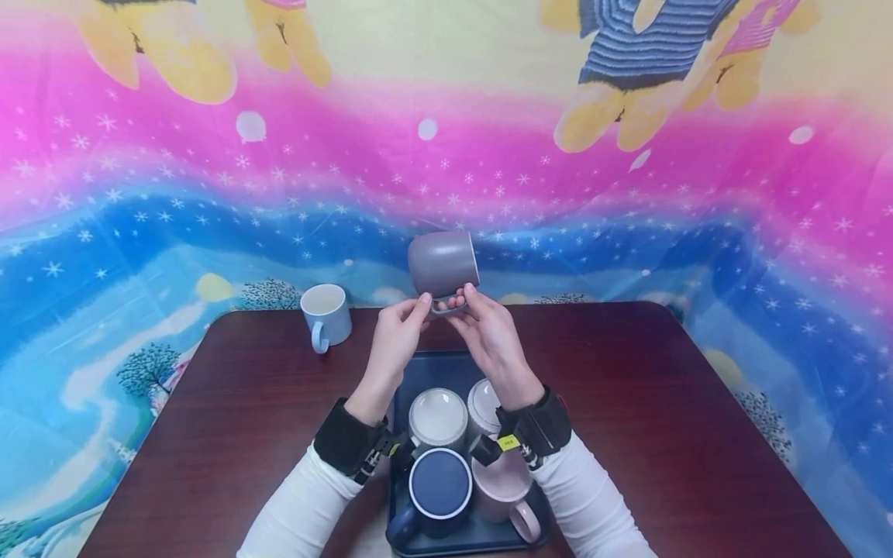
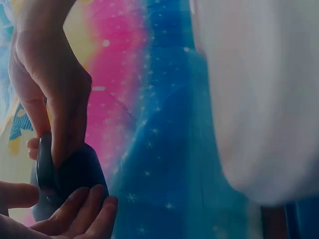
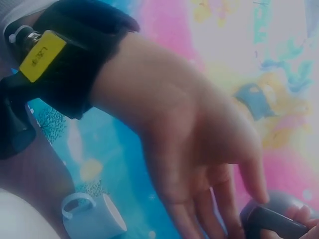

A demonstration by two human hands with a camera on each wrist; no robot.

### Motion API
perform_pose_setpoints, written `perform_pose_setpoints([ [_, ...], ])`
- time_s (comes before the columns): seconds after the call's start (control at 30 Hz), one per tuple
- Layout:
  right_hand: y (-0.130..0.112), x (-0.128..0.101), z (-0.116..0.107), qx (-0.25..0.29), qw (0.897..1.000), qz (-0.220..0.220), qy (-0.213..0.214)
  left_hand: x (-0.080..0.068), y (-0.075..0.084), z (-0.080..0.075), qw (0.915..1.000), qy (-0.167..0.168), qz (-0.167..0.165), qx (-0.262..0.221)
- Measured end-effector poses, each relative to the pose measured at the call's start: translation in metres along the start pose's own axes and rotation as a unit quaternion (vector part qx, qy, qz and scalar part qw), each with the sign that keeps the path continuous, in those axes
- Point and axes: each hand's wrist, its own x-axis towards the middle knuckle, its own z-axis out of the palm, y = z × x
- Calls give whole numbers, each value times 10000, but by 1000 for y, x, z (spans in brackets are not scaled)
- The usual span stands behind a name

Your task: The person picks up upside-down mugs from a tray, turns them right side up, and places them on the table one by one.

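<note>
Both my hands hold a grey mug [image 1: 443,263] above the far side of the table. It lies on its side in the air, mouth facing right and handle downward. My left hand [image 1: 398,341] pinches the handle near the mug's base end. On the handle's other side, nearer the rim, my right hand [image 1: 491,341] grips with thumb and curled fingers. In the left wrist view the mug [image 2: 82,169] looks dark between both hands. The right wrist view catches only part of the mug [image 3: 264,219] at its lower right.
A light blue mug [image 1: 328,314] stands at the table's back left. Below my forearms, a dark tray [image 1: 432,368] bears a blue mug [image 1: 441,484], a pink mug [image 1: 502,480] and two whitish ones [image 1: 438,418]. A patterned cloth [image 1: 446,178] hangs behind the table.
</note>
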Motion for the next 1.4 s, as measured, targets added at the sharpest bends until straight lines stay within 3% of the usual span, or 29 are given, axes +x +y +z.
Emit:
perform_pose_setpoints([
  [0.13, 1, 3, 0, -191, 9998, 35, -33, -1, -7, -9, 9985, 234, 87, 489],
  [0.37, 2, 9, 3, -509, 9987, -2, -53, -1, -26, -24, 9917, 673, 570, 938],
  [0.63, 5, 16, 6, -669, 9977, 54, -11, -4, -49, -32, 9712, 879, 1157, 1888],
  [0.87, 9, 21, 8, -833, 9965, 95, 4, -8, -66, -35, 9592, 908, 1349, 2312],
  [1.4, 20, 34, 18, -1011, 9942, 347, 137, -21, -92, -52, 9441, 780, 957, 3058],
])
